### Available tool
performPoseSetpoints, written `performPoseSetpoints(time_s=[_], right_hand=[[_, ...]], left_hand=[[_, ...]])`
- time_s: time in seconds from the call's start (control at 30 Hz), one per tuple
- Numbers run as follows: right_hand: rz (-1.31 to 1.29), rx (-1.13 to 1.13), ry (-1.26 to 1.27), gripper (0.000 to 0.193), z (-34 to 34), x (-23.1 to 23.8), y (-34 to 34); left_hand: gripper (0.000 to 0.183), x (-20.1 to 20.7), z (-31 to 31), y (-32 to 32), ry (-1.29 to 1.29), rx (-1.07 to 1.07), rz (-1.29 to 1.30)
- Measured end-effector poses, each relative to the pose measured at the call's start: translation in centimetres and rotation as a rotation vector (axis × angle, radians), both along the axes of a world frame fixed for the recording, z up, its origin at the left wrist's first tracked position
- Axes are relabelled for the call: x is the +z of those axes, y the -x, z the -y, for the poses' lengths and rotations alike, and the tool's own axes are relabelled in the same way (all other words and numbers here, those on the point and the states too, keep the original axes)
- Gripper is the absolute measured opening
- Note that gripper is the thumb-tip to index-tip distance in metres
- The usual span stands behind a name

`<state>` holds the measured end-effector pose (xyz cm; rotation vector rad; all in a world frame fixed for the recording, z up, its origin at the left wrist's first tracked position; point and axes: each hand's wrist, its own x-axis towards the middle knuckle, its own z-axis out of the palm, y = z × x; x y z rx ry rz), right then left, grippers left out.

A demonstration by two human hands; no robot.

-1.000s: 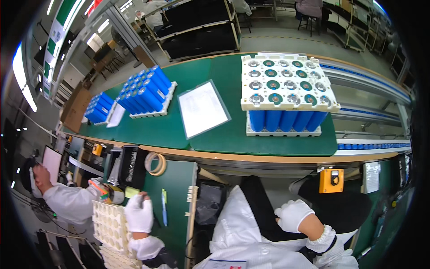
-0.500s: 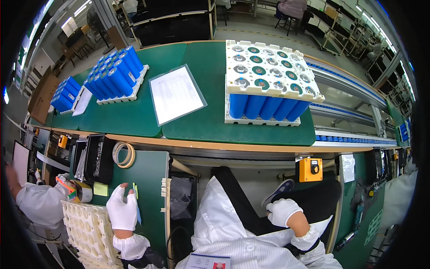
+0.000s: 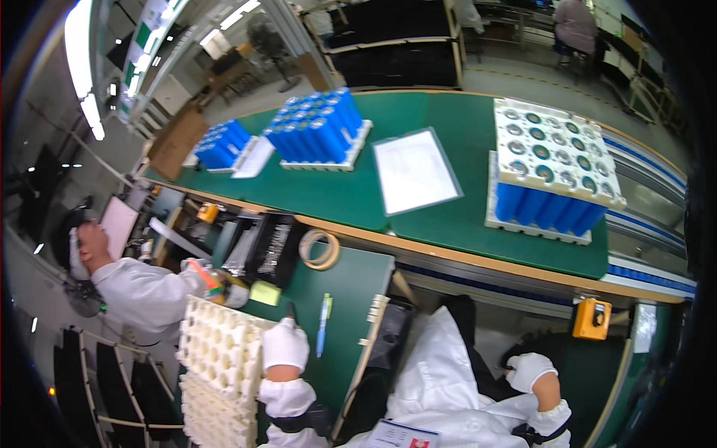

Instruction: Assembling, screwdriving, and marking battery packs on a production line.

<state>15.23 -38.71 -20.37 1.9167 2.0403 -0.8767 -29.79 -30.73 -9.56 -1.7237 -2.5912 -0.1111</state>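
My left hand (image 3: 285,348), in a white glove, is closed beside a cream plastic cell holder (image 3: 224,336) full of round holes. A slim dark thing (image 3: 291,312) juts from its fingertips; I cannot make out its kind. To the right of this hand a blue and green pen (image 3: 323,326) lies on the green side table. My right hand (image 3: 532,372), also gloved, is curled shut over my lap, with nothing seen in it. On the far bench stands a block of blue cylindrical cells (image 3: 549,209), capped by a white holder (image 3: 556,149) and standing in another.
More blue cell blocks (image 3: 314,131) (image 3: 224,144) stand at the far left, near a sleeved sheet (image 3: 417,172). Tape rolls (image 3: 320,249), a black bin (image 3: 272,250) and yellow notes (image 3: 265,293) lie ahead of my left hand. A co-worker's sleeve (image 3: 146,295) is at left; a yellow switch box (image 3: 592,319) at right.
The view has swung left, so the bench things sit farther right in it. My left hand has drawn away from the pen, and its fingers are more closed, with the dark thing showing.
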Motion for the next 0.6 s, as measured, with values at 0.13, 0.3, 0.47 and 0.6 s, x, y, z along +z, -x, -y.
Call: performPoseSetpoints(time_s=[0.13, 0.3, 0.47, 0.6], right_hand=[[-0.01, 0.073, 0.009, 0.027, -2.6, -0.2, 0.6], [-0.052, 0.064, 0.062, 0.032, -1.8, -1.0, 0.4], [-0.125, 0.093, 0.15, 0.034, -2.8, -0.8, 2.2], [-0.135, 0.005, 0.194, 0.03, -1.4, -0.1, 1.8]], left_hand=[[0.021, -0.2, 1.5, 0.4, 0.019, 0.04, 0.005], [0.026, -1.4, -0.5, -0.4, 0.177, 0.0, -0.008], [0.027, -2.1, 1.7, 2.7, 0.084, 0.053, -0.016], [0.015, -3.7, 0.0, 3.2, 0.079, 0.034, -0.027]])
